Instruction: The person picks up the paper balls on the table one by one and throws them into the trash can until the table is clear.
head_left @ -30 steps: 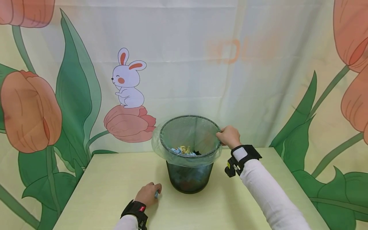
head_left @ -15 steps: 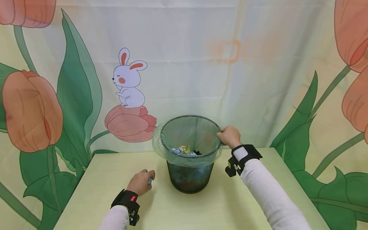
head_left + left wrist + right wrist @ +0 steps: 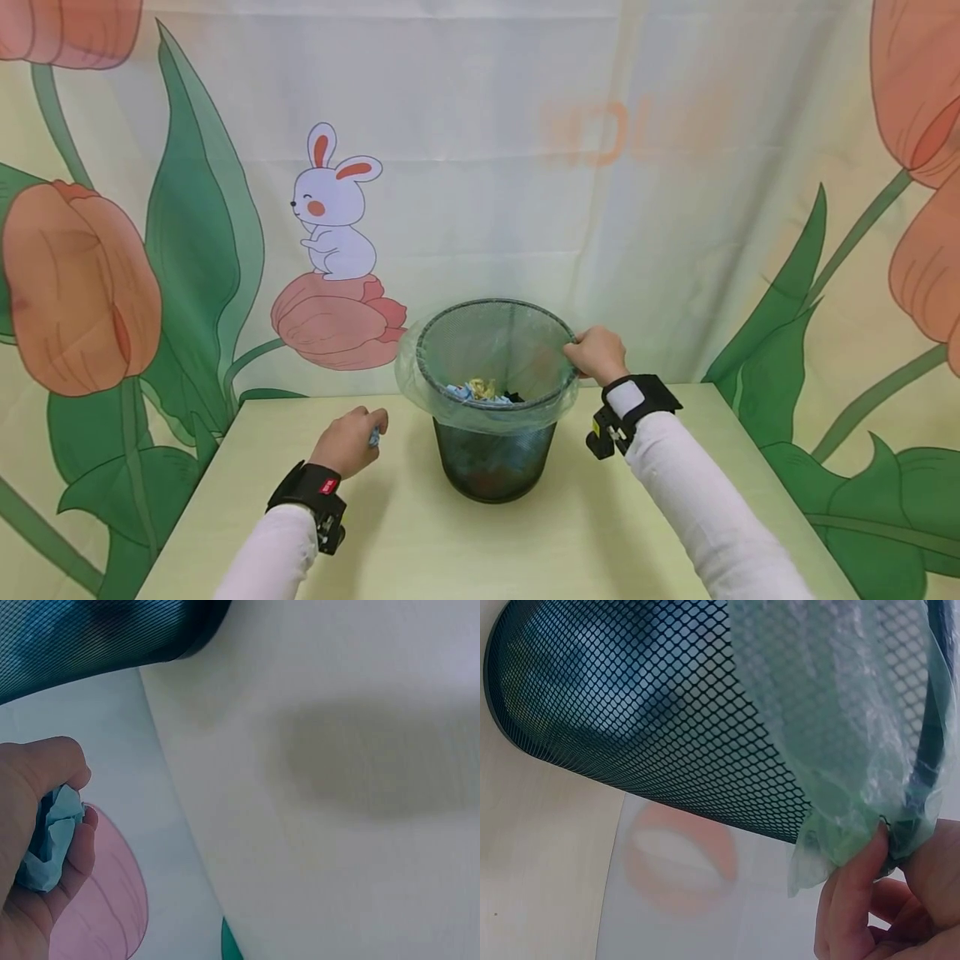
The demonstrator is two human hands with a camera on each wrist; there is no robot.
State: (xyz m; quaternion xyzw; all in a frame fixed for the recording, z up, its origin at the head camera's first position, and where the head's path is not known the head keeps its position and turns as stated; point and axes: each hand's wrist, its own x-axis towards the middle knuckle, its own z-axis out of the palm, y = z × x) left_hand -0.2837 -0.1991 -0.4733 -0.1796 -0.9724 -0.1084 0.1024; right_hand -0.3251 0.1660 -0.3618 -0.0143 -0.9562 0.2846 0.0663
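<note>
A black mesh wastebasket (image 3: 495, 467) stands upright on the table, lined with a thin green plastic bag (image 3: 480, 419) folded over its rim. Crumpled paper scraps (image 3: 483, 392) in blue, yellow and black show inside. My right hand (image 3: 597, 357) grips the rim and bag at the right side; in the right wrist view the thumb and fingers (image 3: 855, 900) pinch the bag's edge there. To the left of the basket, above the table, my left hand (image 3: 347, 442) holds a crumpled light blue paper ball (image 3: 56, 840) within curled fingers.
The pale wooden table (image 3: 465, 550) runs back to a hanging cloth backdrop (image 3: 480, 167) printed with tulips and a rabbit. Its lower edge meets the table's back edge just behind the basket. Both wrists wear black straps (image 3: 307, 492) with small cameras.
My left hand has moved back and to the left, away from the basket's front and up, with the blue paper ball still in it. The right hand and basket have stayed put.
</note>
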